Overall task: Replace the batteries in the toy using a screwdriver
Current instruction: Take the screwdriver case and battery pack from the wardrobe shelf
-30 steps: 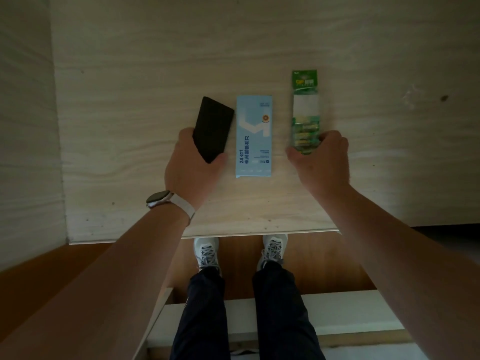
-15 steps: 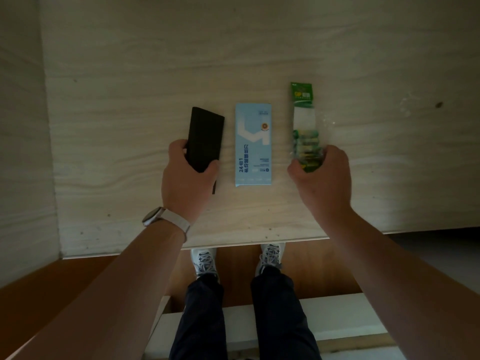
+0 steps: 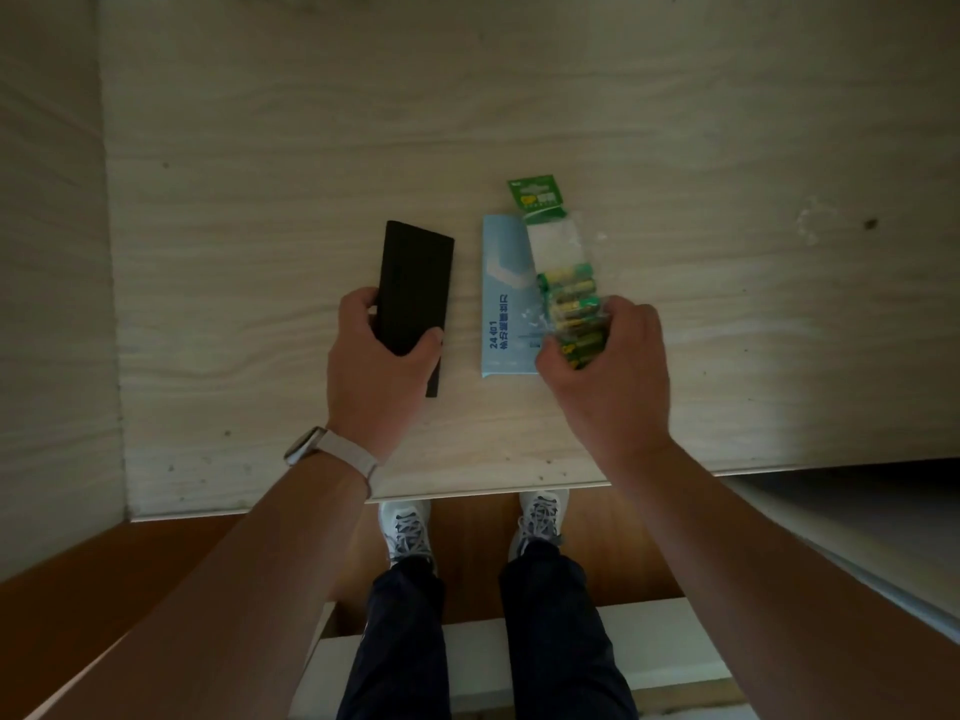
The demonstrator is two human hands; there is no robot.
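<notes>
Head view, the only one we have:

- Step: we read this as setup, with parts being picked up. No screw is touched and no cover is opened, so the task has barely begun.
- Left hand (image 3: 384,376): thumb and fingers wrapped round the near end of the black slab (image 3: 415,283), which we take to be the toy. It sits left of centre on the table (image 3: 260,200). We can't tell if it's lifted or flat, and no battery door or screw shows on this face.
- Right hand (image 3: 608,376): fingers curled round the near end of the battery pack (image 3: 563,252). The pack is angled and overlaps the right edge of the blue box (image 3: 501,304).
- Containers:
  - The battery pack is a clear bag with a green header card. Several green/yellow cells are stacked in its near half, and the bag looks sealed.
  - The blue box lies flat between the two hands, closed, contents hidden. From the "24" print we judge it to be the screwdriver set.
- Next: we'd put the pack down, open the blue box and pull out a driver. Then flip the slab to find the battery door. Bit size needs matching to a screw we can't see yet.
- Watch (image 3: 306,449) on the left wrist.
</notes>
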